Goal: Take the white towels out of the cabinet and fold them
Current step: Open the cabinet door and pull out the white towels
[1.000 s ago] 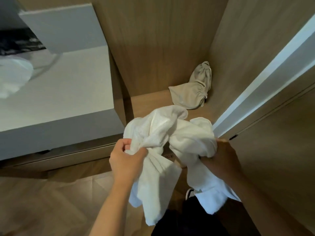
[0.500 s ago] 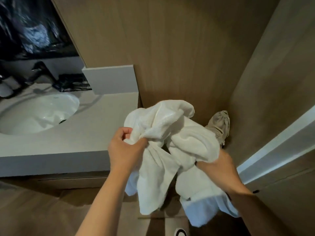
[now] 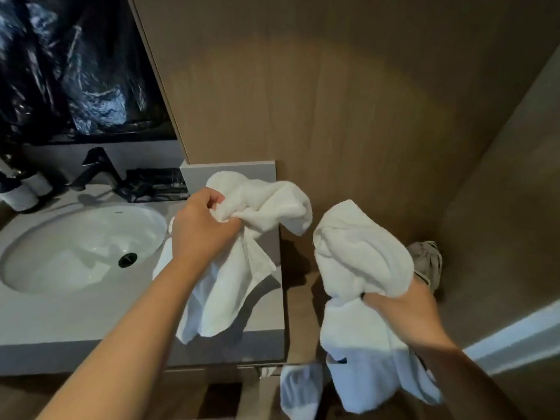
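My left hand (image 3: 206,225) grips one crumpled white towel (image 3: 260,207) and holds it over the right end of the grey counter (image 3: 91,322); its lower part hangs down over the counter. My right hand (image 3: 403,307) grips a second bunched white towel (image 3: 360,259) in front of the open wooden cabinet (image 3: 348,116), and that towel's long end hangs below the counter's height. The two towels are apart, with a gap between them.
A white sink basin (image 3: 75,250) with a black drain is set in the counter, a black faucet (image 3: 97,171) behind it. A beige cloth bag (image 3: 427,259) lies in the cabinet's back corner. The white-edged cabinet door (image 3: 515,341) stands open at the right.
The two towels, bunched together before, have come apart. My left hand carried its towel left over the counter while the view swung up and left toward the sink.
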### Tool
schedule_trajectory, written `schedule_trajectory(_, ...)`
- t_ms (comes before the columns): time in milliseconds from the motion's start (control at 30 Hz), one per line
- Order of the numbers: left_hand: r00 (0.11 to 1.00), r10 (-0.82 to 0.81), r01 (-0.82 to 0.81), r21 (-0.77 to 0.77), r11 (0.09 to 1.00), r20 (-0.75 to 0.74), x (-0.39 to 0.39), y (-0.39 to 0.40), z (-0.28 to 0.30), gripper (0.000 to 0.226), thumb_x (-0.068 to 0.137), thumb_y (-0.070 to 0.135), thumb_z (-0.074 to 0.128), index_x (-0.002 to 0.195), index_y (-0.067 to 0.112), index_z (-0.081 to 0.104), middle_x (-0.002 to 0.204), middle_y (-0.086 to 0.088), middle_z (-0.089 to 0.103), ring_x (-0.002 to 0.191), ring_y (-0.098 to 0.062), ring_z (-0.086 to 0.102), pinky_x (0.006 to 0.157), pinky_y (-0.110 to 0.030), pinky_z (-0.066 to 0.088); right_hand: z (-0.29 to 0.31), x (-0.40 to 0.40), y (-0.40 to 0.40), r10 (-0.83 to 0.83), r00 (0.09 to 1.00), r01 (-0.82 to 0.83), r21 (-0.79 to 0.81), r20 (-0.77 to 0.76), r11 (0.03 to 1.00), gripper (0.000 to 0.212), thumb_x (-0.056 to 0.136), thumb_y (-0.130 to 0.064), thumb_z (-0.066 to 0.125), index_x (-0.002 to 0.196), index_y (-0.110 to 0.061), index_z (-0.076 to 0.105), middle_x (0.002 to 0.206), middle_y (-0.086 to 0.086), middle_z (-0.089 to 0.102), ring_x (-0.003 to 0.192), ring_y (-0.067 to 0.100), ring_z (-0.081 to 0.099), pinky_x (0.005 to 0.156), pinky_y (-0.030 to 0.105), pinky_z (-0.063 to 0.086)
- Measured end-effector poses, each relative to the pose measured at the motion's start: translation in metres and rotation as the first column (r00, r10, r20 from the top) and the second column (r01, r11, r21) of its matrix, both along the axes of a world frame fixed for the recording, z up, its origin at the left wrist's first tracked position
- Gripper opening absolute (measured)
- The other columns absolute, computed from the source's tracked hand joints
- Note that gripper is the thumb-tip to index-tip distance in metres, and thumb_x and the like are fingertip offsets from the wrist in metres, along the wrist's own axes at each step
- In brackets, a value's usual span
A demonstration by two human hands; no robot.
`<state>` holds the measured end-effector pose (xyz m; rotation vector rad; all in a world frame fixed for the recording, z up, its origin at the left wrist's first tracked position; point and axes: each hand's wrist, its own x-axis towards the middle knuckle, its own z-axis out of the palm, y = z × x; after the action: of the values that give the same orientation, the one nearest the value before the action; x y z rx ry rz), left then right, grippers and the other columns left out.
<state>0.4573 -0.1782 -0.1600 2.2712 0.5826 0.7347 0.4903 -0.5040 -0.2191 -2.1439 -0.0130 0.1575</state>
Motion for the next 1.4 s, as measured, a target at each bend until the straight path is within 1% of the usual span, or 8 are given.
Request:
schedule_trajectory(333,0.929,-0.323,0.363,0.600,0.713,-0.178,0.094,0.108,-0.034,0.030,0.077,0.017,0.071,0.105,0.010,0.067,0.096,-0.012,0.064,0.085,-0.034,0.059,0.070,-0.042,0.048,0.002,0.005,0.103,-0.057,0.997,0.056,0.021,0.047,0.998,0.027,0.080,-0.005,0.076,0.097,-0.019,0.062,0.094,0.003,0.063,0.091,0.021,0.057,0.081,0.030,0.044)
schedule_trajectory(433,0.773,-0.364,0.606,0.433,0.667,-0.520,0.092,0.113,-0.077,0.055,0.085,0.025,0.062,0.138,0.017,0.050,0.133,-0.009,0.053,0.119,-0.032,0.051,0.097,-0.044,0.040,0.003,0.001,0.118,-0.116,0.993,0.114,0.062,0.030,0.992,0.037,0.077,-0.005,0.077,0.092,-0.033,0.059,0.088,-0.013,0.061,0.080,0.008,0.055,0.068,0.022,0.042)
schedule_trajectory(533,0.785,-0.404,0.590,0.369,0.718,-0.470,0.074,0.121,-0.108,0.079,0.077,0.031,0.072,0.148,0.019,0.040,0.152,-0.010,0.039,0.138,-0.033,0.038,0.115,-0.051,0.026,0.003,0.000,0.128,-0.108,0.993,0.105,0.059,0.037,0.993,0.040,0.078,-0.003,0.076,0.091,-0.037,0.060,0.088,-0.025,0.057,0.076,-0.010,0.050,0.062,0.005,0.038)
schedule_trajectory(633,0.861,-0.310,0.491,0.504,0.710,-0.403,0.061,0.141,-0.124,0.099,0.065,0.045,0.083,0.149,0.013,0.042,0.152,-0.023,0.037,0.138,-0.048,0.036,0.104,-0.069,0.031,0.003,0.002,0.135,-0.080,0.996,0.079,0.023,0.038,0.997,0.035,0.080,-0.006,0.077,0.101,-0.031,0.064,0.092,-0.024,0.059,0.075,-0.016,0.054,0.060,-0.004,0.037)
schedule_trajectory(767,0.782,-0.327,0.599,0.497,0.627,-0.530,0.057,0.169,-0.145,0.090,0.084,0.041,0.072,0.154,0.032,0.016,0.162,-0.017,0.022,0.144,-0.047,0.024,0.104,-0.071,0.032,0.001,0.008,0.146,-0.047,0.997,0.049,-0.039,0.062,0.998,0.032,0.082,-0.013,0.077,0.103,-0.034,0.063,0.095,-0.026,0.059,0.081,-0.029,0.049,0.064,-0.006,0.036)
schedule_trajectory(1000,0.588,-0.259,0.734,0.371,0.569,-0.766,0.102,0.173,-0.178,0.074,0.102,0.031,0.046,0.156,0.033,-0.004,0.163,-0.001,-0.023,0.151,-0.032,-0.008,0.115,-0.061,0.025,-0.011,0.012,0.163,-0.019,0.997,0.036,-0.247,0.071,0.968,0.032,0.079,-0.017,0.074,0.079,-0.042,0.054,0.075,-0.024,0.058,0.082,-0.009,0.058,0.063,0.008,0.037)
schedule_trajectory(1267,0.548,-0.329,0.734,0.252,0.631,-0.769,0.129,0.166,-0.177,0.069,0.103,0.028,0.045,0.157,0.037,0.002,0.164,0.002,-0.019,0.151,-0.032,-0.010,0.115,-0.066,0.013,-0.002,0.015,0.164,0.061,0.996,-0.039,-0.316,0.058,0.948,0.032,0.080,-0.026,0.073,0.099,-0.045,0.056,0.097,-0.015,0.062,0.091,0.005,0.059,0.072,0.019,0.045)
schedule_trajectory(1400,0.688,-0.598,0.643,-0.036,0.765,-0.411,0.107,0.174,-0.153,0.054,0.101,0.019,0.052,0.150,0.028,0.033,0.164,-0.008,0.012,0.150,-0.028,0.017,0.121,-0.041,0.019,0.021,0.031,0.180,0.221,0.963,-0.143,-0.405,0.153,0.903,0.031,0.081,-0.023,0.070,0.103,-0.038,0.055,0.099,-0.020,0.057,0.102,0.010,0.054,0.078,0.029,0.045)
